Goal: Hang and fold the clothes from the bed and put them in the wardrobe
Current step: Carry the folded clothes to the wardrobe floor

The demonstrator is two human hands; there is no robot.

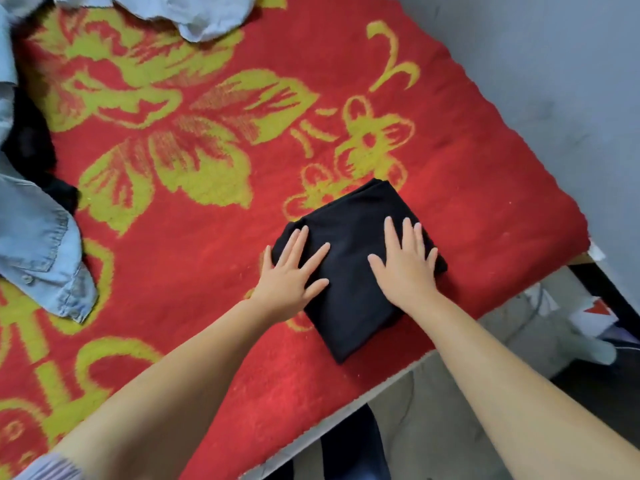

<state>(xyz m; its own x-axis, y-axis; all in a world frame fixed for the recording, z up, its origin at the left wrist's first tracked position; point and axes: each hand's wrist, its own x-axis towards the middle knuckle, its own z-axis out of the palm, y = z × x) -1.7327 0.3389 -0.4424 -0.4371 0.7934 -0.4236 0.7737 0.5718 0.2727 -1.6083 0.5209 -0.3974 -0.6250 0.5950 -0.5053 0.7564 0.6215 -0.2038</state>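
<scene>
We press flat left hand (pixel 290 271) & right hand (pixel 408 263) on folded black cloth square (pixel 353 296); crumpled light-blue denim shirts (pixel 41 244) far left of it remain unfolded.

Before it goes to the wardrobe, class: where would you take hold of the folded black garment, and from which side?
Probably at its two opposite side edges, one hand from each side. The folded black garment lies flat in stacked layers near the bed's edge, with the left hand and right hand pressing on top. Sliding fingers underneath should keep the fold together.

likely a home bedroom: blanketed bed (pixel 207 133) strewn with clothes (pixel 38 244).
</scene>
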